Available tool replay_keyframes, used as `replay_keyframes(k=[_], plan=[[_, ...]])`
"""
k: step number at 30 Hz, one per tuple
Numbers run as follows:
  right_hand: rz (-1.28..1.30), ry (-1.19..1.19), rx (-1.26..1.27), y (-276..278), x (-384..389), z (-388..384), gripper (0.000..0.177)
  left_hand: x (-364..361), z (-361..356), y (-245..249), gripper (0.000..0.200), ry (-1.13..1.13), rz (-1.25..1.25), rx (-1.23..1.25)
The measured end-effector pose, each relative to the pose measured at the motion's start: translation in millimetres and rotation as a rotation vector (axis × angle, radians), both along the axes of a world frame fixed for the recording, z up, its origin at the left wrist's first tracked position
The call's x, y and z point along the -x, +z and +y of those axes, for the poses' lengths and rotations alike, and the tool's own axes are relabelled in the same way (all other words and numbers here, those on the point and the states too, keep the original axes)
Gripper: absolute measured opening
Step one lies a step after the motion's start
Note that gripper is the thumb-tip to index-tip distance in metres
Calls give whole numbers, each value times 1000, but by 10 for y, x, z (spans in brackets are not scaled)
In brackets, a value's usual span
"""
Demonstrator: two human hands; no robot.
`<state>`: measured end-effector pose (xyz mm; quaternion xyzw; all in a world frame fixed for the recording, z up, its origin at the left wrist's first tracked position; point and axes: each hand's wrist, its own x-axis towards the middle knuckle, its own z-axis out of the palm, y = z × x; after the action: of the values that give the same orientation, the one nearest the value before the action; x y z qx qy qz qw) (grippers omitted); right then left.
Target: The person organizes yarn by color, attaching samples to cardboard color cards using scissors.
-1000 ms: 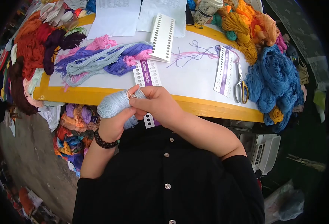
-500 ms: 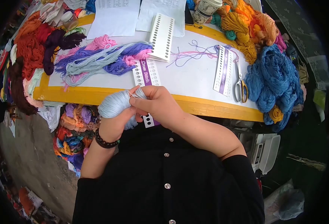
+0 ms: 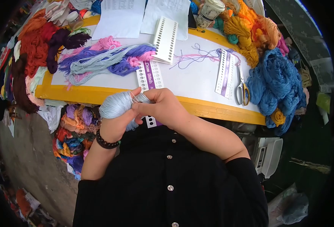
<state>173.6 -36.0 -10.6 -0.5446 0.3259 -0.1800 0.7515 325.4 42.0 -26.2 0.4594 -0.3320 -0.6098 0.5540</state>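
Observation:
A thick skein of pale blue thread (image 3: pixel 115 105) is looped over my left hand (image 3: pixel 122 120), whose fingers are bent around it. My right hand (image 3: pixel 160 104) meets it at the skein's right end, with thumb and fingers pinching pale blue strands. Behind my hands, a white card marked "Cross Stitch" (image 3: pixel 150 76) with rows of holes lies over the table's front edge. Blue, purple and pink thread hanks (image 3: pixel 102 62) lie beyond, to the left of a blank white holed card (image 3: pixel 166 39).
Scissors (image 3: pixel 241 89) lie beside another purple-striped card (image 3: pixel 225 73) with loose threads. Blue yarn (image 3: pixel 282 81) is heaped at the right end of the yellow-edged table (image 3: pixel 208 111), red yarn (image 3: pixel 35 47) at the left. Paper sheets (image 3: pixel 122 17) and a cup (image 3: pixel 209 13) stand at the back.
The view has shifted slightly. My hands stay together at the skein, with only a small movement of the fingers and strands.

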Motion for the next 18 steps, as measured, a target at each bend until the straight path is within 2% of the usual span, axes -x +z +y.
replay_keyframes(k=[5,7,9,10,11,12,13,14,15,16,17,18], plan=[[-48,-49,-72,51,-10,86,12,-33,61,10,46,-92,-87,44],[-80,-87,-92,95,7,101,9,-28,96,3,44,-63,95,24],[375,-30,1020,167,101,52,10,-80,105,-55,43,9,80,26],[386,-154,1316,152,151,-37,13,-127,109,-111,42,77,68,15],[388,-284,1609,142,210,-155,16,-251,161,-205,39,112,294,-14],[442,-277,1654,272,308,-240,15,-357,170,-198,39,112,578,62],[296,-273,1386,338,415,-354,13,-492,178,-196,39,108,860,134],[156,-262,1112,399,537,-439,11,-783,181,-366,39,277,854,72],[-164,-253,336,718,661,-431,15,-1134,198,-624,38,449,844,6],[-534,-176,-162,981,876,-502,19,-1430,243,-820,36,474,827,58],[-642,-72,-66,1209,1089,-557,21,-1711,298,-1007,34,500,811,110],[-878,-90,-53,1316,1198,-611,19,-2039,403,-1220,32,436,834,141]])
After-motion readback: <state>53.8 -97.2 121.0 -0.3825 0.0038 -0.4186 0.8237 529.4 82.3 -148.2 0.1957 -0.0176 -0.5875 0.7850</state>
